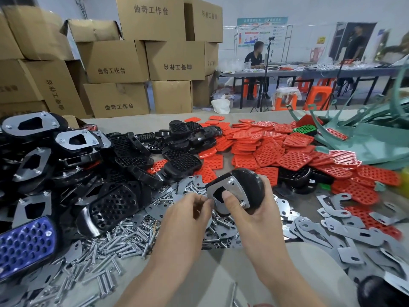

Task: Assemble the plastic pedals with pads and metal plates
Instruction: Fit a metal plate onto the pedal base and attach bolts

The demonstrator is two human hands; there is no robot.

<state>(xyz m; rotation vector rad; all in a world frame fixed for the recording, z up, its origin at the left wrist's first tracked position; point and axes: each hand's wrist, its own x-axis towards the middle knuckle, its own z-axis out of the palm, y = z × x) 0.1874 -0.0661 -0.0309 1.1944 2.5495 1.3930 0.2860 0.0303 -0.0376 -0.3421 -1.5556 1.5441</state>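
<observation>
My right hand [247, 209] grips a black plastic pedal [250, 185], its underside turned toward me, thumb pressed on the metal plate [232, 189] fitted there; bolt ends stick up through the plate. My left hand [188, 211] is at the plate's near left corner with fingertips pinched together; what they hold is too small and blurred to tell. Loose bolts [110, 253] and metal plates [345, 231] lie below my hands. Red perforated pads [294, 160] lie beyond.
Black pedals [124, 202] and finished pedals with plates [33, 125] pile up at the left, one with a blue pad [24, 242]. Green metal frames [365, 138] sit far right. Cardboard boxes [115, 60] stand behind the table. A person sits at a distant table [254, 60].
</observation>
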